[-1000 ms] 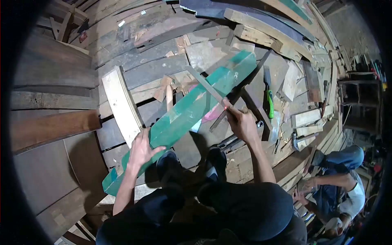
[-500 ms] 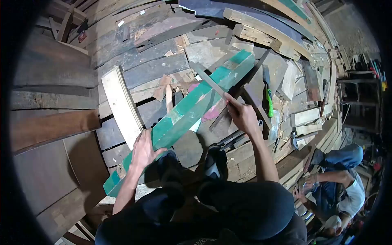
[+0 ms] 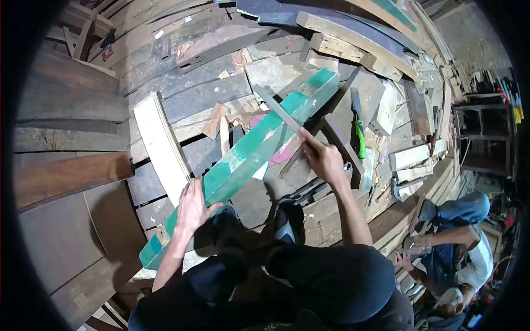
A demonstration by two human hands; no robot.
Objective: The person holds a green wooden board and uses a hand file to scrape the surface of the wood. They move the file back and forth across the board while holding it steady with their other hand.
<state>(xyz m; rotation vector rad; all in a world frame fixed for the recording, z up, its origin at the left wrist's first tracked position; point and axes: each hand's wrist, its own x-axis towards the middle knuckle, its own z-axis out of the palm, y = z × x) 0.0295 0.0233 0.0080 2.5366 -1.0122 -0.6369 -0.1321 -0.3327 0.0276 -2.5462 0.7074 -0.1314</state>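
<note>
A long green-painted wooden beam (image 3: pixel 247 154) lies diagonally before me, from lower left to upper right. Near its lower end my left hand (image 3: pixel 191 208) is wrapped over the wood, thumb on the near side. My right hand (image 3: pixel 326 160) grips one end of a flat grey metal bar (image 3: pixel 280 112), which lies across the green top face of the beam toward its upper end. A pale board (image 3: pixel 160 143) rests just left of the beam. Right of the bar is a chisel with a bright green handle (image 3: pixel 360 139).
Wood scraps and short blocks (image 3: pixel 409 158) lie to the right, beside a hammer (image 3: pixel 396 188). Long planks (image 3: pixel 353 44) are stacked at the top. A co-worker (image 3: pixel 458 248) sits at lower right, hands around a clear object. A brown board (image 3: pixel 72 176) juts in from the left.
The view has shifted slightly, so most things appear a little further left. My hands keep their grips, and the bar still crosses the beam at nearly the same place.
</note>
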